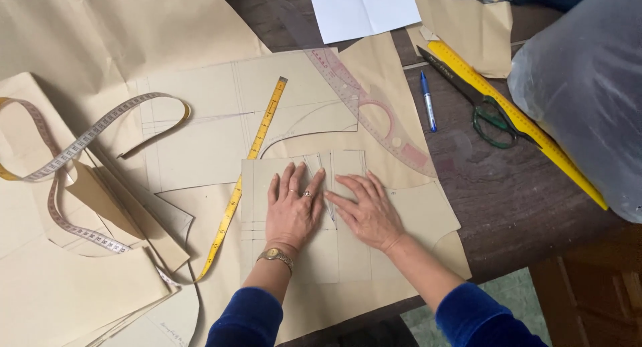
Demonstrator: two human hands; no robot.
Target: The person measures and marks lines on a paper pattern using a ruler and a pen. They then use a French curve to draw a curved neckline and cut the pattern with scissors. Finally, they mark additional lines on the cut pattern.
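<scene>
**Tan paper pattern piece, pressed flat under both hands**

Tan pattern piece (304,243): lies near the table's near edge, centre, on a larger paper sheet (401,76). My left hand (292,210) and my right hand (366,210): both flat, fingers spread, pressing the piece, grasping nothing. Yellow tape measure (231,206): just left of it. Clear curved ruler (374,113): beyond, far right. Blue pen (428,101), green-handled scissors (485,113), yellow straight ruler (528,130): right, on the dark wooden table (508,200).

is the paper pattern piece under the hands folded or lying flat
Folded: the pattern piece has a dart crease pinched between the left hand and right hand, both pressing it down.
</scene>
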